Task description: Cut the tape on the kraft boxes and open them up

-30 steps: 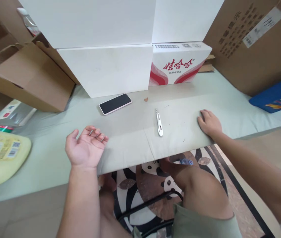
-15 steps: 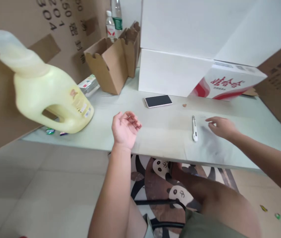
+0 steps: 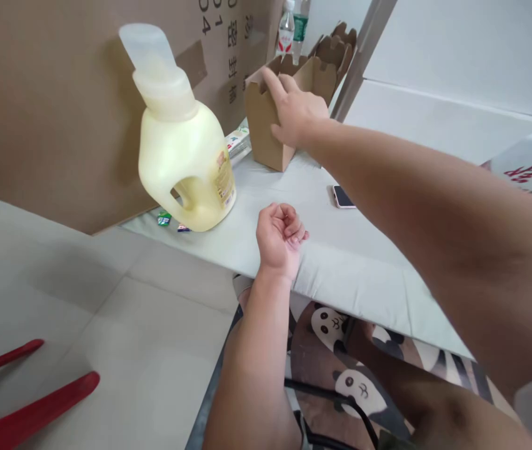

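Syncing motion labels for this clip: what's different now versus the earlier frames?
The right hand left the tabletop by the white pen-shaped tool and moved left to the open cardboard box, fingers at its rim; a firm grip can't be confirmed. The view swung left; the tool is no longer visible. The left hand curled a bit more. The yellow jug and box appear unmoved.

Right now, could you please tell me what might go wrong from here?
The right hand is at the open cardboard box, so a careless pull might tip it or jostle the bottles showing above its rim.

The yellow jug stands near the front edge of the table, so a sideways knock could perhaps topple it off.
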### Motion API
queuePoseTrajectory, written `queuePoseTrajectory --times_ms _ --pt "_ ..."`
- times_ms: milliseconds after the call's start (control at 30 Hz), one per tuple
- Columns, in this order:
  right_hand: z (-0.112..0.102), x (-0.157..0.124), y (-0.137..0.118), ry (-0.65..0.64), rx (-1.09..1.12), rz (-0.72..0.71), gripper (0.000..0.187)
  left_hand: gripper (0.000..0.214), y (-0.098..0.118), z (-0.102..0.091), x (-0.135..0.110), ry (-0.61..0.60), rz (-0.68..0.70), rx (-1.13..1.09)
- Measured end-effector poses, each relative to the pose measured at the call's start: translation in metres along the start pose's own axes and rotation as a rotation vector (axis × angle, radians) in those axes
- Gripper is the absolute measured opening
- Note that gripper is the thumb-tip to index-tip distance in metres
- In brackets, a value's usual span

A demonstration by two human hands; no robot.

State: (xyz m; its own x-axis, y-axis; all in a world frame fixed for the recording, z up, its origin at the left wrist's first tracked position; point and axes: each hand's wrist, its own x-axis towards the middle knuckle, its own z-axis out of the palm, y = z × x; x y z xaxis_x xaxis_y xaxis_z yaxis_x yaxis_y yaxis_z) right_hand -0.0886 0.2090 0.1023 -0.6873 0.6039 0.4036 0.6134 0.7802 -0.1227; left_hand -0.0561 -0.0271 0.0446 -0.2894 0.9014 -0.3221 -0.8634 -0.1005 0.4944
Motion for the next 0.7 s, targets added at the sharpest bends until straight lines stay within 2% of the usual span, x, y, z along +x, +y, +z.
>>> queuePoseTrajectory --times_ms 67,100,167,267,333,400,433,500,567,600,633,700 --pt "-0.001 0.000 0.002 0.011 -0.002 0.108 0.050 0.051 -0.005 0.000 0.003 0.038 0.086 0.052" --pt "-0.003 -0.011 0.005 0.008 -0.011 0.149 0.044 0.048 -0.008 0.000 0.005 0.054 0.136 0.082" --pt "-0.017 -0.049 0.015 0.002 -0.028 0.178 0.029 0.042 -0.014 -0.003 0.008 0.093 0.263 0.160" --pt "-0.055 -0.136 0.029 0.086 -0.015 0.128 0.027 0.029 -0.018 -0.010 0.012 0.238 0.535 0.321" --pt "-0.086 -0.203 0.034 0.215 0.004 0.087 0.024 0.018 -0.019 -0.014 0.014 0.355 0.696 0.411" --pt "-0.112 -0.269 0.032 0.362 0.010 0.090 0.021 0.012 -0.021 -0.016 0.014 0.382 0.795 0.473" --pt "-0.122 -0.299 0.030 0.415 0.018 0.092 0.022 0.018 -0.022 -0.016 0.014 0.332 0.827 0.496" --pt "-0.131 -0.350 0.026 0.502 0.070 0.177 0.026 0.032 -0.026 -0.014 0.014 0.122 0.863 0.533" --pt "-0.129 -0.386 0.026 0.599 0.147 0.258 0.027 0.041 -0.033 -0.008 0.012 -0.116 0.845 0.536" --pt "-0.126 -0.399 0.027 0.639 0.184 0.293 0.026 0.043 -0.038 -0.005 0.011 -0.198 0.819 0.530" --pt "-0.122 -0.408 0.029 0.668 0.214 0.323 0.027 0.045 -0.042 -0.002 0.010 -0.243 0.790 0.522" --pt "-0.113 -0.419 0.035 0.687 0.260 0.375 0.032 0.047 -0.051 0.004 0.009 -0.260 0.735 0.517"
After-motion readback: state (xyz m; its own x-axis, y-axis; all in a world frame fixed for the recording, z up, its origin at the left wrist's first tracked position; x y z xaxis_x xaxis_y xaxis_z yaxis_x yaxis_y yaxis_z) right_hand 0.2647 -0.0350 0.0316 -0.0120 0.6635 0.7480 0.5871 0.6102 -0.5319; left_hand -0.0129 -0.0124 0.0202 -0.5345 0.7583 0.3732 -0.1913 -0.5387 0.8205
